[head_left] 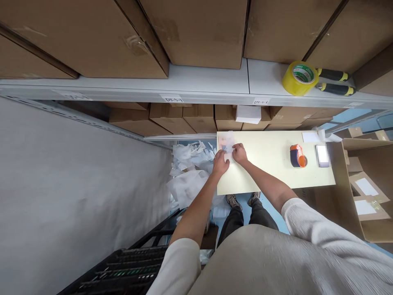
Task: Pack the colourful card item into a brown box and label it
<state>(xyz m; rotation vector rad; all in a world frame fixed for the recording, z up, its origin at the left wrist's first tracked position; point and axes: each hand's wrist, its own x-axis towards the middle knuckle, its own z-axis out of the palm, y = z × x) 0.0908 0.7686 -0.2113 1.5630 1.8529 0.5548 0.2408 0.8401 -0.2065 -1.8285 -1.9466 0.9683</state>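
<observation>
Lying at far-left corner of desk (267,147), translucent packet (227,143) is touched by left hand (220,163) and right hand (240,153), pinching or not can't be told; likely light, limp, slippery, best gripped by edges.

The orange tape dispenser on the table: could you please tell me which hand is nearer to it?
Right. The right hand is left of the tape dispenser in the view, apart from it; the left hand is farther left, near the left end of the table.
</observation>
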